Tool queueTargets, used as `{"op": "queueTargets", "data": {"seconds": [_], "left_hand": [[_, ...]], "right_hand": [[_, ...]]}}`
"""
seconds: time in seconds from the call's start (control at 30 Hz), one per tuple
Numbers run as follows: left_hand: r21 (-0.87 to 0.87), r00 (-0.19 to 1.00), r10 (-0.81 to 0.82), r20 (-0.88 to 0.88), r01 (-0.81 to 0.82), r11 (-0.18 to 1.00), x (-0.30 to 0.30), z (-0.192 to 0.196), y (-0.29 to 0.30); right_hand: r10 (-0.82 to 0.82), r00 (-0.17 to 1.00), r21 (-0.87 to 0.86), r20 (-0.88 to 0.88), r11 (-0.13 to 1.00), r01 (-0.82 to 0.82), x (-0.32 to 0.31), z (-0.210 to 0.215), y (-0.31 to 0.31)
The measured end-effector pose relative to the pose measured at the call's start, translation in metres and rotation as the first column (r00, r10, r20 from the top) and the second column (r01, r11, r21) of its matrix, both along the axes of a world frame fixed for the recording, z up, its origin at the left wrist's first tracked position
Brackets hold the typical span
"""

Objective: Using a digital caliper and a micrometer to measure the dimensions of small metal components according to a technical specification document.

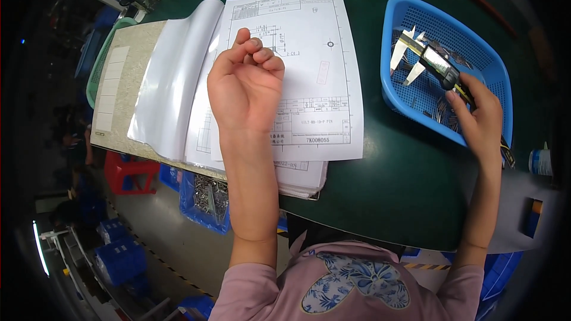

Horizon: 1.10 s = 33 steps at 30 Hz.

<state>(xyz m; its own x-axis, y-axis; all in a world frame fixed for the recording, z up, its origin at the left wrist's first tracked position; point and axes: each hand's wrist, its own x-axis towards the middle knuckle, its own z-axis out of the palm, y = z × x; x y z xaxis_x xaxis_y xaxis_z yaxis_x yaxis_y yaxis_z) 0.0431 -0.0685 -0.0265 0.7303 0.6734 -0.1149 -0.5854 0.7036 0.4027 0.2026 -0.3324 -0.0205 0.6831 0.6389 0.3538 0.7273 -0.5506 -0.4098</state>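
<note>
My right hand (480, 113) grips a digital caliper (436, 62) by its black and yellow body, its metal jaws tilted up over a blue perforated basket (389, 86). Inside the basket lie many thin metal pins (441, 110). My left hand (247, 86) is raised palm up above a drawing sheet (321, 30), its fingers curled in and brought together. Whatever those fingertips hold, if anything, is too small to make out. The sheet rests on an open binder (134, 77) with clear plastic sleeves (178, 77).
The green work table (380, 196) carries all of this. A white bottle (540, 161) stands at the right edge. Below on the left are a red stool (128, 172), a blue bin of metal parts (205, 199) and stacked blue crates (122, 260).
</note>
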Motion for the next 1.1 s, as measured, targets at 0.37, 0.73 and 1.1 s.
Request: {"op": "queueTargets", "data": {"seconds": [0.37, 0.73, 1.1], "left_hand": [[0.088, 0.959, -0.240, -0.150, 0.255, 0.963, 0.017, -0.005, -0.041], [-0.203, 0.751, -0.503, 0.427, 0.622, 0.756, 0.021, 0.010, -0.072], [-0.199, 0.707, -0.521, 0.478, 0.665, 0.720, 0.019, 0.008, -0.083]], "right_hand": [[0.008, 1.000, 0.004, 0.030, 1.000, -0.008, -0.001, 0.000, -0.003], [-0.092, 0.996, 0.200, -0.010, 0.975, 0.092, -0.029, 0.042, 0.009], [0.374, 0.837, 0.155, -0.399, 0.927, -0.340, -0.046, 0.069, 0.085]]}}
